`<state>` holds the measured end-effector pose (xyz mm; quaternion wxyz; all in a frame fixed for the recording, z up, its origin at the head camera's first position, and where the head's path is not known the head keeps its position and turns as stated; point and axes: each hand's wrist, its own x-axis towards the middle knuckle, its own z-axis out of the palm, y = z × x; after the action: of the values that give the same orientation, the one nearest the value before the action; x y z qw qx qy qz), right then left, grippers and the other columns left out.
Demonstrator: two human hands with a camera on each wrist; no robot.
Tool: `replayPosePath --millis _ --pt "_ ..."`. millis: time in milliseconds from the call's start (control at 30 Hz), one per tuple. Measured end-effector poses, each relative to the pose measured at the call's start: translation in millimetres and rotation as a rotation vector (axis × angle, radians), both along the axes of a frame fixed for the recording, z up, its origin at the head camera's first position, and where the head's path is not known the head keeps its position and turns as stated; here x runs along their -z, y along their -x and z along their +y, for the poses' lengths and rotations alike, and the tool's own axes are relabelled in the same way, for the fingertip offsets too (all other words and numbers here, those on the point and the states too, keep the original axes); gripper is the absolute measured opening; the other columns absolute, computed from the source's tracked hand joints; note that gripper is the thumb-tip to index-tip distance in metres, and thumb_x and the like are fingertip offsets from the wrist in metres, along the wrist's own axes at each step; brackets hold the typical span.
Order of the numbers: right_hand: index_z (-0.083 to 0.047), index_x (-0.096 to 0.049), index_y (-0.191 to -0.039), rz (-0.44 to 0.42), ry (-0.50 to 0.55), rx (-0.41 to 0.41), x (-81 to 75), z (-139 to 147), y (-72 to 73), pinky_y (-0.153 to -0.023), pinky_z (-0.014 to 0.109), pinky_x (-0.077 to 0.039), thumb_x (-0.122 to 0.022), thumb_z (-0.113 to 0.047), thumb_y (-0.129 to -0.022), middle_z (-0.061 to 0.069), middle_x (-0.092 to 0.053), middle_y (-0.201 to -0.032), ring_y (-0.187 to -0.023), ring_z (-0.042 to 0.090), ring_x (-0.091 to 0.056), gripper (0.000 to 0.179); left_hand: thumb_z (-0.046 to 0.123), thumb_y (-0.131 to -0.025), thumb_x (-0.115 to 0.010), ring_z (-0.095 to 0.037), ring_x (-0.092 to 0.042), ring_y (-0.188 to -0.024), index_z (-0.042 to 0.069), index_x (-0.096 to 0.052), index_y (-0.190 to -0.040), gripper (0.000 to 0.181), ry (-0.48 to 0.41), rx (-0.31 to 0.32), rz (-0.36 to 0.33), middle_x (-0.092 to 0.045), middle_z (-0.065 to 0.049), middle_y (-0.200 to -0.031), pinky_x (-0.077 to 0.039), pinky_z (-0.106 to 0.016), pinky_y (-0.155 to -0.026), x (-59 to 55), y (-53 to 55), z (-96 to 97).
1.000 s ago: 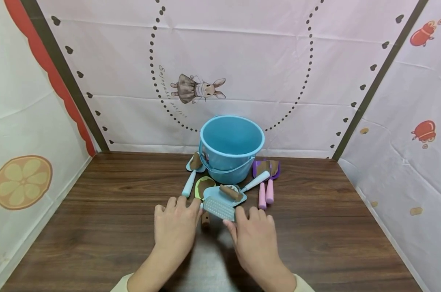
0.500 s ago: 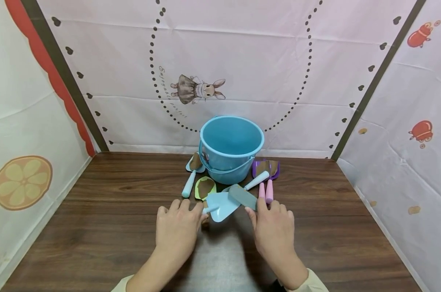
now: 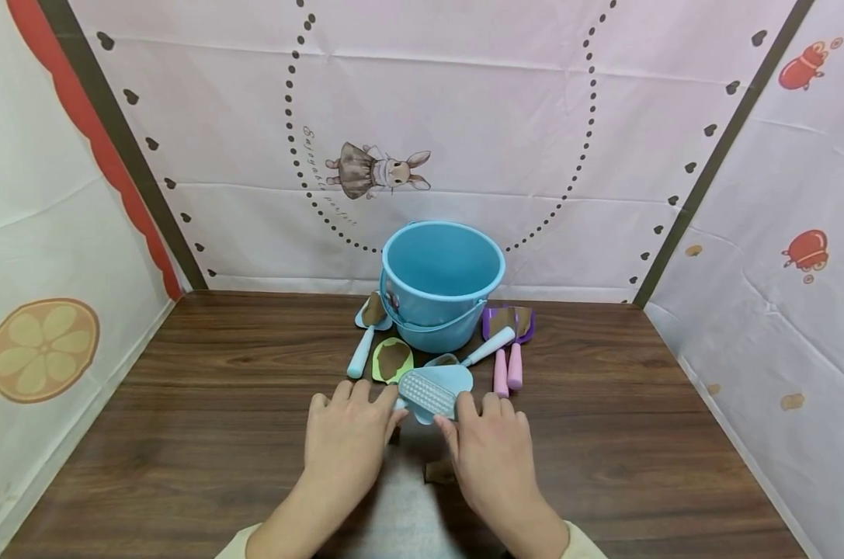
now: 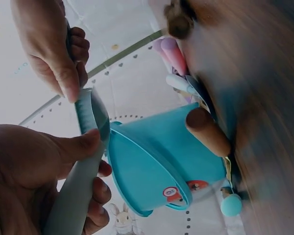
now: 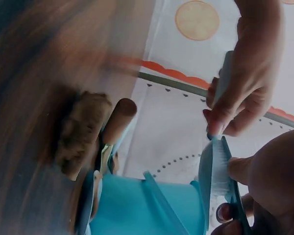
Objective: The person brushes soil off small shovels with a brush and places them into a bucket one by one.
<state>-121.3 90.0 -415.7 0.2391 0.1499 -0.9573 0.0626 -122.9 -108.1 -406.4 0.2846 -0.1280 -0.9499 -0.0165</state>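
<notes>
My left hand (image 3: 345, 431) grips the pale blue handle (image 4: 76, 198) of a toy trowel, its light blue blade (image 3: 456, 376) raised in front of the bucket. In my right hand (image 3: 494, 462) is a grey-green brush (image 3: 428, 392), pinched near its end and overlapping the blade in the head view. Pale bristles (image 5: 219, 171) show between the brush back and the blade in the right wrist view. A brown clump (image 3: 438, 472) lies on the table by my right hand, which partly hides it.
A light blue bucket (image 3: 439, 310) stands behind. Round it lie a blue trowel (image 3: 362, 349), a green scoop (image 3: 394, 359) with a wooden handle (image 4: 206, 129), two pink-handled purple scoops (image 3: 515, 365) and another white-handled tool (image 3: 491, 345). Brown stuff covers several. Cloth walls enclose the wooden table (image 3: 205, 435).
My right hand swept the brush right along the trowel, then came back left. The brown clump seen over the blade earlier no longer shows there; a clump now shows on the table.
</notes>
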Motion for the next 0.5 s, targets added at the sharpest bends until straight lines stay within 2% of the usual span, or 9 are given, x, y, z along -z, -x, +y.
replayPosePath --millis 133,233,367,500 --pt "-0.011 -0.054 -0.093 0.018 0.01 0.032 3.0 6.1 9.5 -0.053 0.036 -0.034 -0.066 -0.05 -0.095 0.008 -0.046 -0.071 -0.065 0.028 -0.05 0.041 0.046 -0.084 -0.081 -0.029 -0.061 -0.076 0.021 -0.075 -0.103 0.032 0.007 0.0 0.029 -0.069 -0.009 -0.084 -0.039 -0.041 -0.055 0.5 0.3 -1.2" --pt "-0.008 -0.058 -0.098 0.037 0.011 0.091 3.1 16.9 19.6 -0.053 0.038 -0.034 -0.065 -0.049 -0.096 0.01 -0.046 -0.071 -0.062 0.029 -0.048 0.041 0.047 -0.08 -0.083 -0.028 -0.059 -0.073 0.022 -0.074 -0.1 0.033 0.018 -0.001 0.044 -0.067 -0.008 -0.08 -0.038 -0.04 -0.055 1.3 1.7 -3.1" --pt "-0.006 -0.058 -0.098 0.039 0.021 0.142 -0.6 28.2 27.9 -0.053 0.039 -0.034 -0.063 -0.046 -0.098 0.011 -0.042 -0.069 -0.059 0.029 -0.044 0.041 0.047 -0.078 -0.085 -0.027 -0.059 -0.072 0.022 -0.074 -0.096 0.033 0.022 0.001 0.041 -0.065 -0.008 -0.076 -0.038 -0.039 -0.054 2.0 3.2 -5.7" --pt "-0.007 -0.055 -0.096 0.041 0.043 0.079 -4.9 25.1 23.1 -0.052 0.037 -0.033 -0.063 -0.046 -0.098 0.009 -0.041 -0.068 -0.059 0.027 -0.042 0.04 0.046 -0.081 -0.083 -0.028 -0.058 -0.071 0.021 -0.074 -0.096 0.03 0.009 -0.004 0.031 -0.064 -0.008 -0.075 -0.037 -0.04 -0.053 2.2 4.1 -7.9"
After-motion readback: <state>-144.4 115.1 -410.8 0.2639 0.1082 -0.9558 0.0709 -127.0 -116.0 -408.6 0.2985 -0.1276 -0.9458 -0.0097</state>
